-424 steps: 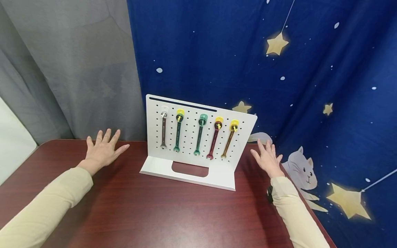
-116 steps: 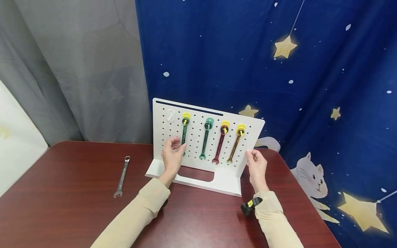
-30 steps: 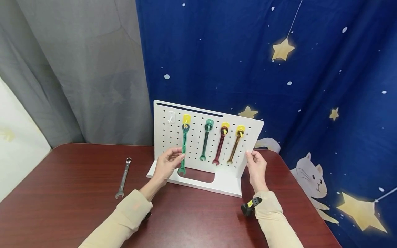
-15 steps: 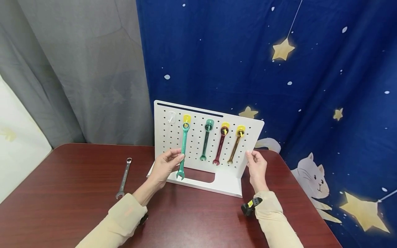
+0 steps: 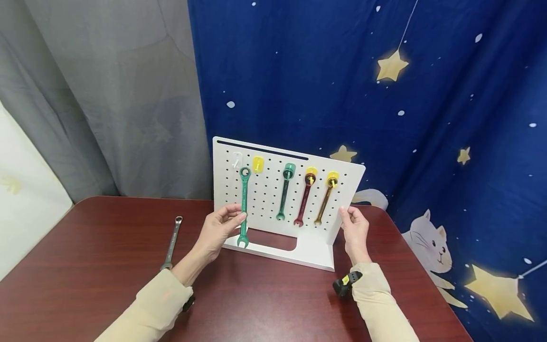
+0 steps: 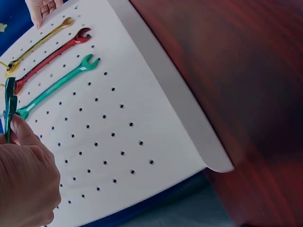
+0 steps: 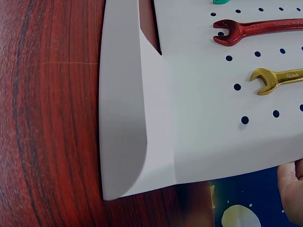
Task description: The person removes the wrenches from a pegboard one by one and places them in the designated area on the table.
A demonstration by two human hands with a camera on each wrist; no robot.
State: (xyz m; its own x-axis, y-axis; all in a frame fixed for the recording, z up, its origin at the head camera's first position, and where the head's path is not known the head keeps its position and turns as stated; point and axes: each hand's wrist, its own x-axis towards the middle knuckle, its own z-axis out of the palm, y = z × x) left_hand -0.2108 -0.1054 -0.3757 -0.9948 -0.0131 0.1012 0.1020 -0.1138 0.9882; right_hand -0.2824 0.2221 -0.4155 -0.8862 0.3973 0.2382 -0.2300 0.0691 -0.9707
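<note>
Here, left hand (image 5: 213, 232): pinches green metal wrench's (image 5: 244, 192) shaft, ring end (image 5: 245, 178) above fingers (image 5: 231, 208).
Right hand (image 5: 355, 232): pinches right edge of white perforated board (image 5: 267, 202).

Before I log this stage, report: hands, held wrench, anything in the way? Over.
Left hand pinches green wrench, clear of bare yellow hook. Right hand holds edge of board. Silver wrench on table, partly behind left sleeve; no blockage seen.

gold wrench (image 7: 280, 79): stamped marking ending in "mm", digits unclear. red wrench (image 7: 259, 29): small lettering, illegible. held green wrench (image 5: 244, 197): lettering too small to read.
</note>
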